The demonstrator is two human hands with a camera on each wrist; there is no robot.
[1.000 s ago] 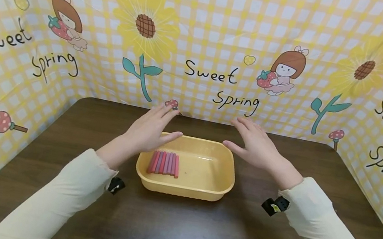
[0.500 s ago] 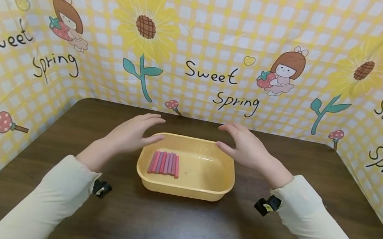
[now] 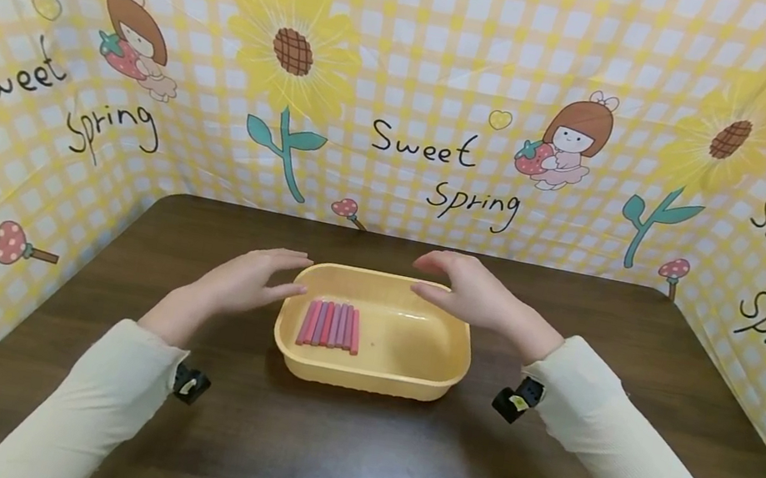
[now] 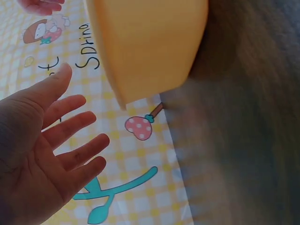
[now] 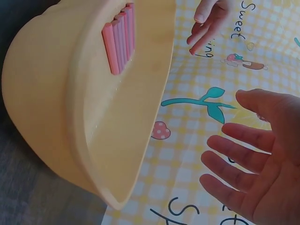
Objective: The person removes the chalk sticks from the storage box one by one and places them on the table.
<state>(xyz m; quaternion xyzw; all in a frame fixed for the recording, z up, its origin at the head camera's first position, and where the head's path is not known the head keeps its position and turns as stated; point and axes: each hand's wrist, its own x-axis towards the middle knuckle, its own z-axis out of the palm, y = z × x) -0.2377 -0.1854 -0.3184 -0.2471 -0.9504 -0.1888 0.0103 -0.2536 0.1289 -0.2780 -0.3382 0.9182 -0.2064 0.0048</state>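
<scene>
A yellow plastic basin (image 3: 365, 381) stands on the table, with several pink and purple sticks (image 3: 330, 326) lying side by side in its left half. Beside the basin's left end hovers my left hand (image 3: 235, 282), fingers loosely extended and holding nothing. My right hand (image 3: 476, 293) hangs over the back right rim, thumb and fingers apart with nothing between them. In the left wrist view the left palm (image 4: 42, 159) is spread, apart from the basin wall (image 4: 150, 47). The right wrist view has the right fingers (image 5: 239, 154) spread, clear of the rim.
The dark wooden table (image 3: 344, 469) surrounds the basin. A yellow checked cloth (image 3: 431, 44) printed with sunflowers and lettering encloses the back and both sides. Each cream sleeve has a black wrist camera (image 3: 191, 384) at its cuff.
My left hand has moved left and lower, from above the basin's back left to beside its left end. My right hand has shifted left over the rim. Basin and sticks stay in place.
</scene>
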